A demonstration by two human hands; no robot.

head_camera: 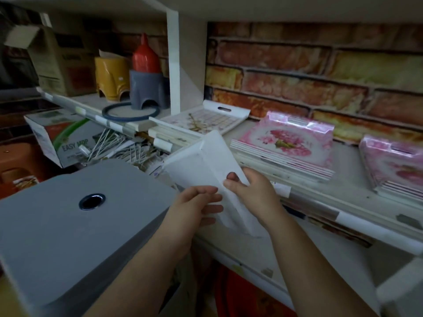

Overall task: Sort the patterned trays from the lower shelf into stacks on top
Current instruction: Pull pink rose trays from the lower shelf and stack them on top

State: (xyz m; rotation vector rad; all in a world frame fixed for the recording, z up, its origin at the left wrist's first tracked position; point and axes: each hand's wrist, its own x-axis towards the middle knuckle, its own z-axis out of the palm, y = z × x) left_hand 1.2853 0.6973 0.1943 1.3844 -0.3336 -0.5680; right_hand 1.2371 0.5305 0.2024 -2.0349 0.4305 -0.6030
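Gripping a white rectangular plastic tray (211, 165), underside towards me, my left hand (196, 207) and right hand (249, 191) hold it tilted before the upper shelf (343, 197). Three patterned stacks already sit there: a beige floral stack (206, 121) and two pink floral stacks (286, 145) (398, 163). How many remain below, I cannot tell.

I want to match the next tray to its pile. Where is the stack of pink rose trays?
In the head view, the pink rose stack lies on the top shelf, right of centre, against the brick wall, between the checked tray stack and another pink stack.

Both forearms outstretched, left hand (194, 207) and right hand (249, 191) close together (fingers curled, gripping).
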